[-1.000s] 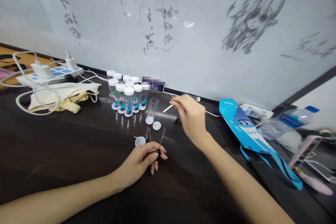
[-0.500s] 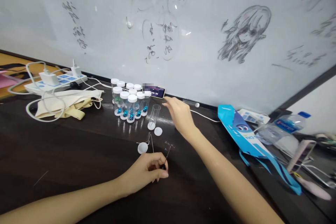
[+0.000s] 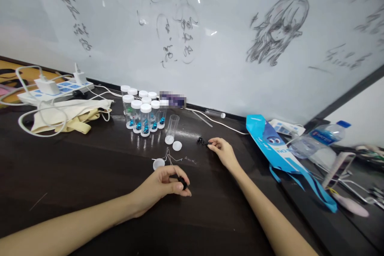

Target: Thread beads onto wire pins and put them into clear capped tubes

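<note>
Lower now, the right hand (image 3: 224, 153) meets black pieces (image 3: 200, 141) right of the open tube (image 3: 173, 126), grip unclear; this side of it, the left hand (image 3: 160, 187) pinches a black part (image 3: 182, 183), presumably steadying it.

On the table (image 3: 90, 176) we find the tube cluster (image 3: 145, 120) before the whiteboard (image 3: 216, 60), a cloth bag (image 3: 72, 114) to its left, a lone tube (image 3: 172, 128) and lid (image 3: 177, 146) to its right; before the lid, a piece (image 3: 183, 183) in our left grip (image 3: 163, 184); rightward, our right grip (image 3: 222, 153).
</note>
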The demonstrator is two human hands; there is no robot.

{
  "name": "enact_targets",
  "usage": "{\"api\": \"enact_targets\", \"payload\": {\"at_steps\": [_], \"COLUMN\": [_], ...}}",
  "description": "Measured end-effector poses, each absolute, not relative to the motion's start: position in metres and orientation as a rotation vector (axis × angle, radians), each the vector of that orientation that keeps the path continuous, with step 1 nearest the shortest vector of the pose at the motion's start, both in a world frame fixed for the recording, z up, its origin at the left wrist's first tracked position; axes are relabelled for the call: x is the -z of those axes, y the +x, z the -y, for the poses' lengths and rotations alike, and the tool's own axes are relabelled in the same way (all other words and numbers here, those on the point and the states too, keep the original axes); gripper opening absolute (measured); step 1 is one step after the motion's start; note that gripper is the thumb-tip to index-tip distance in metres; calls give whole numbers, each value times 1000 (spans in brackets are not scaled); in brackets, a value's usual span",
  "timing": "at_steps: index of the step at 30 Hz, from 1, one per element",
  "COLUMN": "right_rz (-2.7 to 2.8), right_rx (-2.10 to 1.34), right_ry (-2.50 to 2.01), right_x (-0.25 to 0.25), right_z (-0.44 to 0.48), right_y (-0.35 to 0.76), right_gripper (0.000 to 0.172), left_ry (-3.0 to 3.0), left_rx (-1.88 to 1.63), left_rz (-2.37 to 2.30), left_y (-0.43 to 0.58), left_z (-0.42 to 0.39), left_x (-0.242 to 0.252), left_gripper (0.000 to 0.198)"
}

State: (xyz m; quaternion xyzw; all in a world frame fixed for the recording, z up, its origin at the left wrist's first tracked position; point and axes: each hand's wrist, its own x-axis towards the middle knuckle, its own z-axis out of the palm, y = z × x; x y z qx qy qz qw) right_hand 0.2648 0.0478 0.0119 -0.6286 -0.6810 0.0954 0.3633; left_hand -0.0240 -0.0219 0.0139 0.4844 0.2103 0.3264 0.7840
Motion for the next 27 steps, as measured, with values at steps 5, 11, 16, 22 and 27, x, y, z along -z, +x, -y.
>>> {"api": "enact_targets", "payload": {"at_steps": [5, 11, 16, 22, 27], "right_rz": [1613, 1389, 1532, 1527, 1521], "right_rx": [-256, -387, -758, -762, -764], "right_ry": [-1510, -1213, -1064, -1031, -963], "right_x": [-3, -4, -8, -16, -15], "right_z": [-46, -22, 11, 19, 29], "right_y": [257, 213, 168, 168, 163], "right_gripper": [12, 7, 3, 19, 27], "left_ry": [973, 885, 833, 787, 778], "left_rx": [-766, -795, -857, -898, -901], "left_rz": [-416, -463, -547, -605, -619], "left_y": [-25, -27, -28, -28, -30], "left_z": [14, 10, 10, 8, 9], "left_x": [-7, -4, -6, -9, -9], "left_gripper": [16, 21, 22, 19, 18]}}
